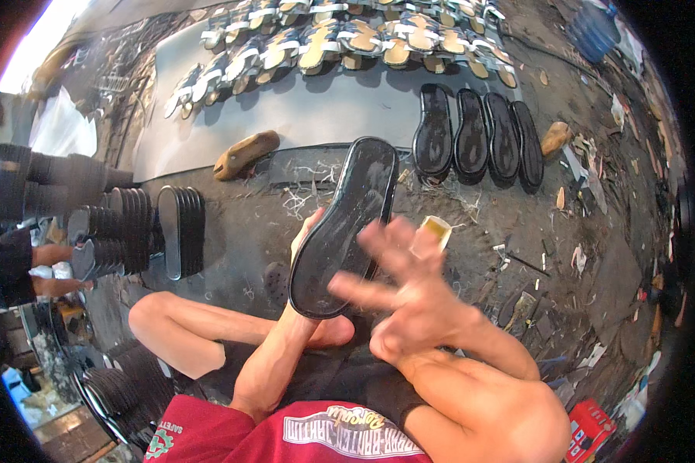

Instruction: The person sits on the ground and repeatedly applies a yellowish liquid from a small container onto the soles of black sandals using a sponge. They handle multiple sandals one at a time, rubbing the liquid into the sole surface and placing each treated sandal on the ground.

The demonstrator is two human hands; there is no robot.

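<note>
the left hand is gripping a black sole from beneath, most of its fingers hiding behind, and is holding it up short of the near edge of the grey sheet. the right hand is hovering over the sole, fingers spreading wide. four glossy soles are lying across that edge toward its right corner, seemingly done; stacked soles at left are probably waiting.

Sandals and soles (plus littered floor) mark a shoe workshop.
</note>
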